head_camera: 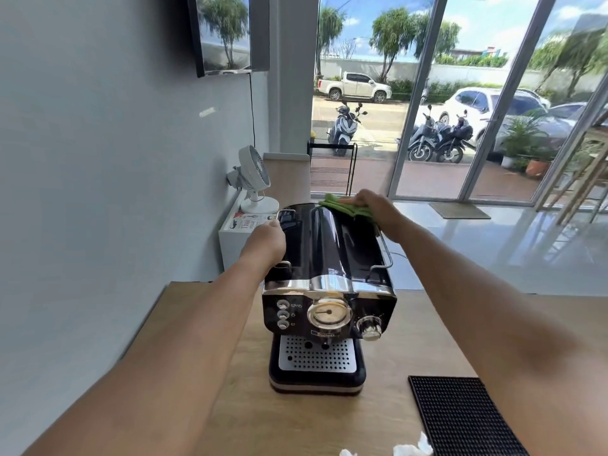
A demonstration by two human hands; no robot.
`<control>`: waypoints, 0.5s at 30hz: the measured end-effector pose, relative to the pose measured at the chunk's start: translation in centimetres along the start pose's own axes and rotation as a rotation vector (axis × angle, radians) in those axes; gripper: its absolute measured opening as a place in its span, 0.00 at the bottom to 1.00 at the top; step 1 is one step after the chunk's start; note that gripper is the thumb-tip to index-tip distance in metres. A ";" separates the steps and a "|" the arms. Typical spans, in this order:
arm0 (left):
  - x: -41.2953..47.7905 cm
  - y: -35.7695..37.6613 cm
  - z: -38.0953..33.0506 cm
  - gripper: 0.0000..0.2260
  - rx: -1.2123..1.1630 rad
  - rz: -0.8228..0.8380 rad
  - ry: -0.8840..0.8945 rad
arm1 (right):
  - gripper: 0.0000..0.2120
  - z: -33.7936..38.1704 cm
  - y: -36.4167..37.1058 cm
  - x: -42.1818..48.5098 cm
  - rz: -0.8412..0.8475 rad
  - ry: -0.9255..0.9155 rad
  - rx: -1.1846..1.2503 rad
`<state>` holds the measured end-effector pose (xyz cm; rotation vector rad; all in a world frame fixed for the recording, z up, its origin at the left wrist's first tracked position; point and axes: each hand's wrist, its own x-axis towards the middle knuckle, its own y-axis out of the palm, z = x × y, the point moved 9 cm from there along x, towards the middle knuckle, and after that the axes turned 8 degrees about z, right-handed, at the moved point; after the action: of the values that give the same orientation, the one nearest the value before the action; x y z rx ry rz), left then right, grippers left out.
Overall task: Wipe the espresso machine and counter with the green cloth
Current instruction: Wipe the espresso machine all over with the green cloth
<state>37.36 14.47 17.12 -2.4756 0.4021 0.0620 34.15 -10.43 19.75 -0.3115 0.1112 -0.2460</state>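
Observation:
A black and chrome espresso machine [329, 258] stands on the wooden counter [411, 327] in front of me. My right hand [375, 205] presses the green cloth [342, 207] flat onto the far right corner of the machine's top. My left hand [266, 240] grips the left edge of the machine's top, beside the chrome rail. The machine's front shows a round gauge, three buttons, a knob and a perforated drip tray.
A black rubber bar mat [460, 416] lies at the counter's near right. White crumpled tissue [411, 447] sits at the bottom edge. A small white fan [255, 179] stands on a white cabinet behind the machine on the left. Grey wall on the left, glass doors ahead.

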 end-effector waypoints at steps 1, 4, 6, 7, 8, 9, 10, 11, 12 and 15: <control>-0.1 -0.1 -0.1 0.19 0.000 -0.004 0.001 | 0.18 -0.9 -0.3 -0.5 -0.039 -0.001 0.090; 0.0 -0.1 0.1 0.20 0.011 -0.004 -0.030 | 0.17 -3.4 -1.1 -3.0 -0.267 -0.008 0.250; -0.1 -0.2 0.1 0.21 0.016 -0.009 -0.033 | 0.17 -4.5 -0.9 -5.6 -0.384 -0.028 0.312; -0.4 -0.3 0.1 0.21 -0.006 -0.010 -0.038 | 0.17 -5.2 -0.7 -6.7 -0.408 -0.046 0.338; -0.5 -0.4 0.0 0.21 -0.025 -0.016 -0.041 | 0.17 -5.8 -0.4 -7.8 -0.403 -0.067 0.362; -0.8 -0.5 -0.1 0.21 -0.036 -0.015 -0.043 | 0.18 -6.0 0.0 -9.0 -0.378 -0.106 0.386; -0.9 -0.4 -0.1 0.21 -0.045 -0.011 -0.049 | 0.18 -6.1 0.7 -10.2 -0.333 -0.158 0.393; -1.0 -0.6 -0.4 0.20 -0.045 -0.009 -0.052 | 0.19 -5.8 1.3 -11.0 -0.280 -0.210 0.382; -1.7 -0.4 -0.4 0.19 -0.053 -0.002 -0.046 | 0.20 -5.5 2.0 -13.2 -0.240 -0.266 0.371; -2.2 -0.4 -0.9 0.19 -0.047 0.003 -0.036 | 0.22 -4.3 3.4 -17.4 -0.140 -0.415 0.297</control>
<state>35.37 14.82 18.35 -2.5167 0.3938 0.1183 17.53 -4.15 15.82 -0.0698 -0.3556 -0.3272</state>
